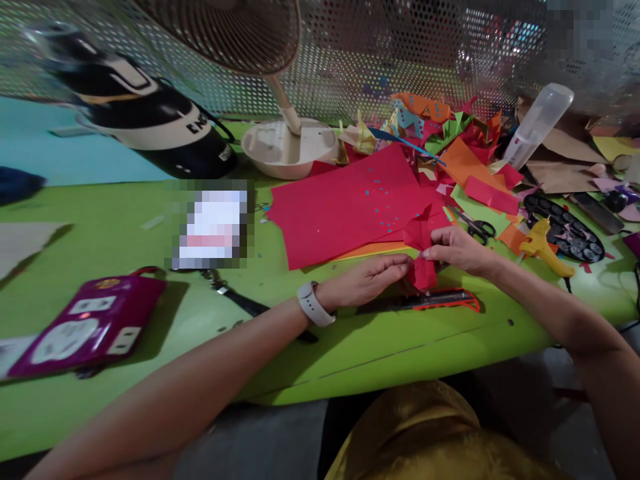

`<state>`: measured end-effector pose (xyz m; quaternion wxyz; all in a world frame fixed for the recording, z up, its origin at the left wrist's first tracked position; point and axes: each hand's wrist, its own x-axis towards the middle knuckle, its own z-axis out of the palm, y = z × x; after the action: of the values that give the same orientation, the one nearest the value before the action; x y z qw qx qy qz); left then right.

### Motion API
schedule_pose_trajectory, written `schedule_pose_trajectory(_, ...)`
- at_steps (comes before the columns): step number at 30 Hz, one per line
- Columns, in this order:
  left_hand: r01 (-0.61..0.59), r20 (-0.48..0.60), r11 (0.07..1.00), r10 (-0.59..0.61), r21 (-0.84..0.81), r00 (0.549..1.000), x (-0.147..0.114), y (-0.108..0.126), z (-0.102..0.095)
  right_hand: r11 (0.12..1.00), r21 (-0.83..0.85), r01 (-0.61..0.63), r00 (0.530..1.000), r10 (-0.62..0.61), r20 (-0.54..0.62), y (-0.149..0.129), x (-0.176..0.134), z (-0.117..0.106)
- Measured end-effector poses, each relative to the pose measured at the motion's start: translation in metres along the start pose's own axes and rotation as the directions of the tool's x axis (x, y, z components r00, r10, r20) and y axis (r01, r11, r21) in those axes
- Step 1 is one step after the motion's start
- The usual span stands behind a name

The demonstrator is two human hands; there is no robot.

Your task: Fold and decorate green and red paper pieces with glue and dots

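Note:
My left hand (pixel 370 277), with a pale band on its wrist, pinches the left side of a small folded piece of red paper (pixel 424 272). On the other side my right hand (pixel 457 249) has thumb and finger closed on the same piece. Behind the hands lies a large red paper sheet (pixel 340 207), sprinkled with tiny blue bits, over orange and yellow sheets. A box cutter (pixel 445 299) with an orange edge rests just below the paper. Scissors (pixel 479 229) with black handles lie beyond my right hand.
At right are a yellow glue gun (pixel 543 248), a black paint palette (pixel 565 230) and a clear bottle (pixel 540 127). Colourful paper scraps (pixel 440 127) pile at the back. A fan (pixel 290 150), a large black flask (pixel 150 120), a blurred-out phone (pixel 215 227) and a purple power strip (pixel 93 327) stand leftward.

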<state>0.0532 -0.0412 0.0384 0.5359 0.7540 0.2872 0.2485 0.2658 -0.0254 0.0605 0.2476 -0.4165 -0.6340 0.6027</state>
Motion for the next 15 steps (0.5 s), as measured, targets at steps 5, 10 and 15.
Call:
schedule_pose_trajectory(5,-0.022,-0.013,1.000,0.022,0.002,1.000,-0.0003,0.0020,-0.0013,0.999,0.041,-0.002,1.000,0.001,0.031,0.0003,0.0006,-0.0015)
schedule_pose_trajectory(10,0.004,-0.043,0.999,-0.006,-0.033,0.999,-0.0019,0.0040,-0.0043,1.000,0.013,0.008,1.000,-0.008,0.017,-0.0009,0.0009,-0.0032)
schedule_pose_trajectory(15,-0.008,-0.116,0.996,-0.002,-0.089,0.993,-0.0014,-0.0016,-0.0077,0.991,0.120,-0.052,0.998,0.055,-0.024,-0.0007,0.0013,-0.0046)
